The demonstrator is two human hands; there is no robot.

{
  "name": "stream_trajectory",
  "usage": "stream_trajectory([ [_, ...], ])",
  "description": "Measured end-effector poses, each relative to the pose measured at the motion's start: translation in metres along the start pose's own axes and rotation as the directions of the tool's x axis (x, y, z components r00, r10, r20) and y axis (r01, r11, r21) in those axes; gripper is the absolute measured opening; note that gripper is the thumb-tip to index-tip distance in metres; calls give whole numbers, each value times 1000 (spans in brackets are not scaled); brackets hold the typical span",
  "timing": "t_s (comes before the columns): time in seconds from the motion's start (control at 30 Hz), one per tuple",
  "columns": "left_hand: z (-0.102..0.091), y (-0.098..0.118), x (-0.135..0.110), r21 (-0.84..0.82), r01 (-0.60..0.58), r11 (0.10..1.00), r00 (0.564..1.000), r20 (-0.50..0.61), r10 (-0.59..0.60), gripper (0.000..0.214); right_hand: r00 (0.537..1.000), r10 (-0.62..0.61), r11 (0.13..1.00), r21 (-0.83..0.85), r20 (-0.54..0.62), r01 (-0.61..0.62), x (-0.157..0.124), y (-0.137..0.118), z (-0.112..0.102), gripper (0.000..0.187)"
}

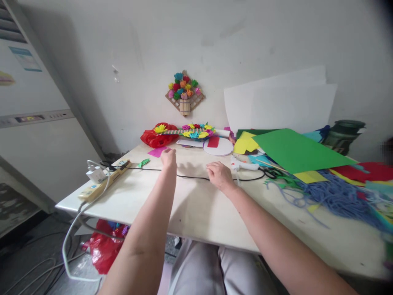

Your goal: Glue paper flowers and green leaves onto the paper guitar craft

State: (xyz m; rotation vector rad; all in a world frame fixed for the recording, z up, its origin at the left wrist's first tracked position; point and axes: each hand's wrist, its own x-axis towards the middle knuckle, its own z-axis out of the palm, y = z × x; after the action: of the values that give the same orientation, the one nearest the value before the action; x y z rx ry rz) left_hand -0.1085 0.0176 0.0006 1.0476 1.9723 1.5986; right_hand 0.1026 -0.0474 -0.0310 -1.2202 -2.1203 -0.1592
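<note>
Over the middle of the table, my left hand is closed, with its fingers pressed together and mostly hidden from me. My right hand is to its right, fingers curled in, also closed. Whatever either hand might hold is hidden or too small to see. A black cord runs across the tabletop by both hands. Just right of my right hand lies a white glue gun. Left of my left hand are a magenta paper piece and a small green paper piece.
A power strip with a white charger lies at the left edge. Behind are a white paddle-shaped board and paper flowers. Green card, scissors and blue yarn crowd the right. A flower ornament hangs on the wall.
</note>
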Motion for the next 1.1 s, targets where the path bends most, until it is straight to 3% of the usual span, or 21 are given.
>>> stream_trajectory([
  [0.2, 57, 9, -52, -84, 41, 996, 990, 141, -29, 27, 978, 203, 973, -122, 41, -197, 4, 7, -19, 24],
  [0.4, 86, -13, -86, -182, 34, 983, 935, 353, 33, 23, 917, 398, 896, -225, 31, -382, 10, 33, -41, 25],
  [0.57, 86, -18, -98, -17, -55, 998, 889, 454, 56, 17, 848, 530, 815, -260, -27, -518, 7, 67, -55, 29],
  [0.7, 78, -12, -103, 165, -166, 972, 876, 478, 68, 14, 836, 549, 775, -357, -27, -521, 2, 86, -54, 30],
  [0.93, 72, -3, -110, 365, -243, 899, 887, 460, 53, 18, 762, 634, 737, -405, 133, -542, -3, 101, -38, 31],
  [1.1, 68, 2, -112, 510, -258, 821, 908, 418, 26, 21, 791, 601, 761, -385, 114, -523, -5, 101, -38, 30],
])
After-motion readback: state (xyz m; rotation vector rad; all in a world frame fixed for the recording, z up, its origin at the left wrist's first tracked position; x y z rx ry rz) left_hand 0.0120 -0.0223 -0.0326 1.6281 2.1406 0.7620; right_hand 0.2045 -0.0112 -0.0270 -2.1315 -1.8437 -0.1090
